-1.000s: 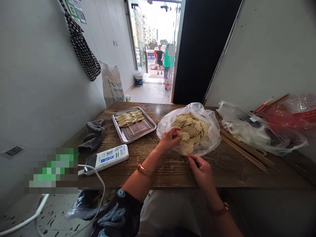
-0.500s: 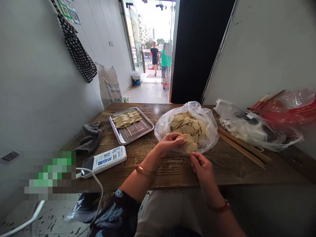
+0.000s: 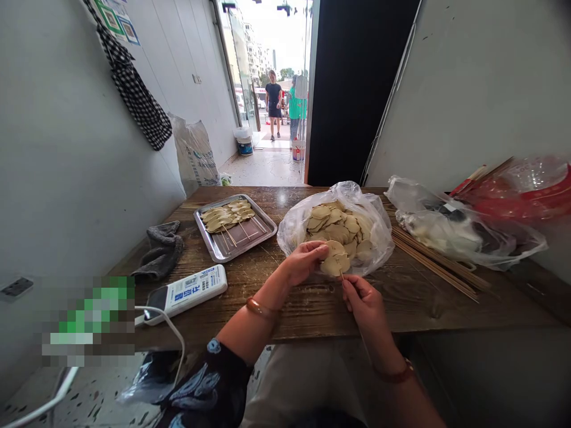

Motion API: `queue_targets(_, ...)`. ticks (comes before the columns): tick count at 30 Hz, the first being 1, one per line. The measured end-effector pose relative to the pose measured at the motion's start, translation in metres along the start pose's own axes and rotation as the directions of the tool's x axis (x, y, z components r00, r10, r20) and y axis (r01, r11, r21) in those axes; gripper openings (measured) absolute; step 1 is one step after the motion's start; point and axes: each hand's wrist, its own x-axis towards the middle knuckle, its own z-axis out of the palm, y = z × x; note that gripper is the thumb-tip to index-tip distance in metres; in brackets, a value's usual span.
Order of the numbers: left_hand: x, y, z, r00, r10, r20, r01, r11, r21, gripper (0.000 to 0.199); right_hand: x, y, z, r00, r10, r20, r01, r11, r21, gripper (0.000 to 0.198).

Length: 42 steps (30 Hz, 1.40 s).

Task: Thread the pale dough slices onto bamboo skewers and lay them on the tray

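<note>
My left hand (image 3: 307, 260) pinches the edge of a thin, pale potato-like slice (image 3: 332, 251). A second slice (image 3: 335, 265) sits just below it, with a thin wooden skewer (image 3: 341, 274) through it. That skewer's lower end is between the thumb and fingers of my right hand (image 3: 362, 294). Both hands are in front of a clear plastic bag (image 3: 292, 223) heaped with loose slices (image 3: 334, 223). To the left, a metal tray (image 3: 223, 252) holds several skewers threaded with slices (image 3: 228, 215).
Bare wooden skewers (image 3: 439, 264) lie right of the bag, beside another plastic bag (image 3: 459, 232) and a red basket-like item (image 3: 530, 199). A grey cloth (image 3: 158, 249) and a white power bank (image 3: 196, 291) with a cable lie left. A person (image 3: 273, 104) stands in the doorway.
The slices at my hands now face the camera more flatly, the lower one further along the skewer. My view has shifted slightly. The person in the doorway is a little nearer.
</note>
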Motion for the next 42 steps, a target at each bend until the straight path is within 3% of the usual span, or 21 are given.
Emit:
queue_targets(4,0.001,-0.003,0.0,0.999,0.026,-0.022,-0.027,0.997,-0.069,0.043,0.0,-0.001,0.0,1.0,-0.018,0.006,0.018,0.999,-0.035,0.034)
queue_targets(9,0.0,-0.005,0.005,0.997,-0.005,0.073,0.009,0.998,-0.06,0.047,0.001,-0.003,0.001,1.0,-0.019,-0.022,0.017,0.997,-0.079,0.036)
queue_targets(18,0.003,0.004,0.0,0.986,0.128,-0.107,-0.14,0.983,-0.116,0.045,-0.001,-0.002,0.004,0.998,-0.06,0.006,0.06,0.977,-0.204,0.038)
queue_targets(26,0.004,-0.005,0.003,0.987,0.141,-0.081,-0.148,0.985,-0.089,0.048,0.0,-0.002,0.004,0.994,-0.101,-0.042,0.085,0.955,-0.284,0.038)
queue_targets(36,0.003,-0.017,0.011,0.996,0.073,-0.044,-0.077,0.993,-0.092,0.047,0.002,0.003,0.002,0.996,-0.063,-0.065,0.042,0.959,-0.282,0.037)
queue_targets(42,0.001,-0.011,0.013,0.998,0.052,-0.032,-0.052,0.999,-0.006,0.053,-0.001,0.001,0.002,0.992,-0.039,-0.121,0.016,0.983,-0.18,0.038)
